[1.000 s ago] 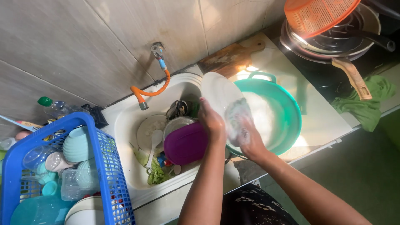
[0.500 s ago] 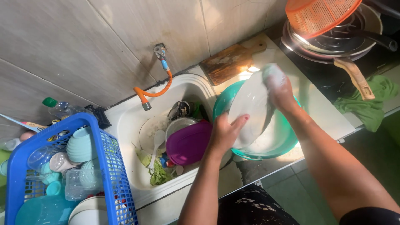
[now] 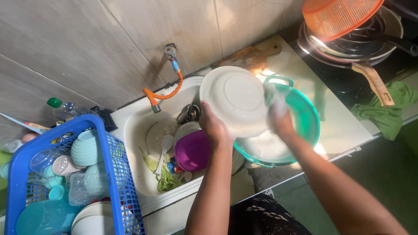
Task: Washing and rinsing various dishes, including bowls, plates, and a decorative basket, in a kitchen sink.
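A white plate (image 3: 235, 98) is held upright over the green basin (image 3: 307, 119), its underside facing me. My left hand (image 3: 213, 126) grips the plate's lower left rim. My right hand (image 3: 281, 119) presses a soapy sponge (image 3: 274, 98) against the plate's right edge. Foamy water lies in the basin below. Both hands are wet.
The white sink (image 3: 135, 130) holds dirty dishes, a purple bowl (image 3: 193, 150) and vegetable scraps under an orange-hosed tap (image 3: 167, 85). A blue basket (image 3: 115, 174) of cups and bowls stands at the left. A wooden board (image 3: 248, 56), pans, an orange strainer (image 3: 337, 15) and a green cloth (image 3: 383, 113) sit at the right.
The plate has been turned so its underside faces me. My right hand moved from the plate's top edge down to its right side with the sponge.
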